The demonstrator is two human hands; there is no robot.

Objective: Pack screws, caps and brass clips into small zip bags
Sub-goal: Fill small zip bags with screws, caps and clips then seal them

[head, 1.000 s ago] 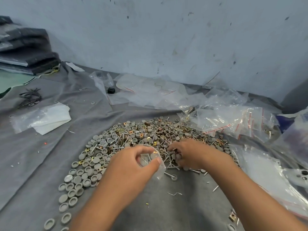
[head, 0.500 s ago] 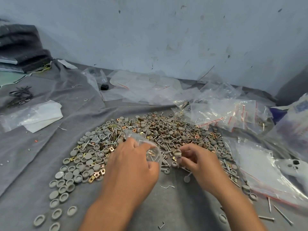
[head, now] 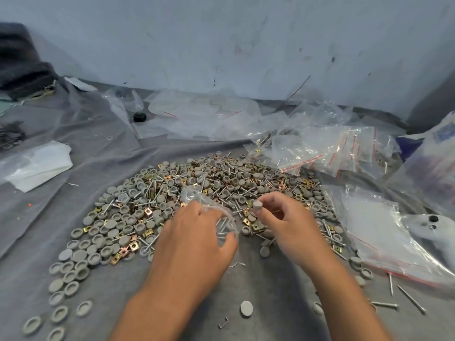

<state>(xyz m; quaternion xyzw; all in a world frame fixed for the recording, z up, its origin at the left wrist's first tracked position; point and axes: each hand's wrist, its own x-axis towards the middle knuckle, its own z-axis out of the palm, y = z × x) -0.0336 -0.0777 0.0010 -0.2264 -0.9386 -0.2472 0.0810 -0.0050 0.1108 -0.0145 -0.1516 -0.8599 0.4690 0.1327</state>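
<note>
Zip bag [head: 216, 217]: 1 small clear bag, gripped in the left hand [head: 194, 239], just in front of the pile's near edge. The fingers curl round its near side and hide much of it; the open mouth points toward 12 o'clock. Several screws show through the plastic; their count cannot be read.

Right hand [head: 288, 227]: at 3 o'clock from the bag, close beside it but apart. Thumb and fingertips pinch 1 grey cap [head: 257, 207], held above the pile near the bag mouth. The other fingers are curled under and hidden.

Pile [head: 197, 193]: grey caps, screws and brass clips mixed together on the grey cloth [head: 73, 134], at 12 o'clock from both hands. The parts overlap and are too many to count. Both hands cover the near middle of the pile.

Loose parts: 1 cap [head: 246, 308] lies alone at 6 o'clock, between the forearms. About 4 screws [head: 411, 299] lie at 4 o'clock near the right edge.

Stock of clear bags with red seal lines [head: 344, 148]: heaped at 2 o'clock, touching the pile's far right edge. Layers overlap; the count cannot be told. 1 larger clear bag [head: 384, 232] lies at 3 o'clock, and a white item [head: 433, 232] beside it is cut off by the right edge and cannot be identified.

Dark folded material [head: 22, 70] at 10 o'clock is cut off by the left edge.
</note>
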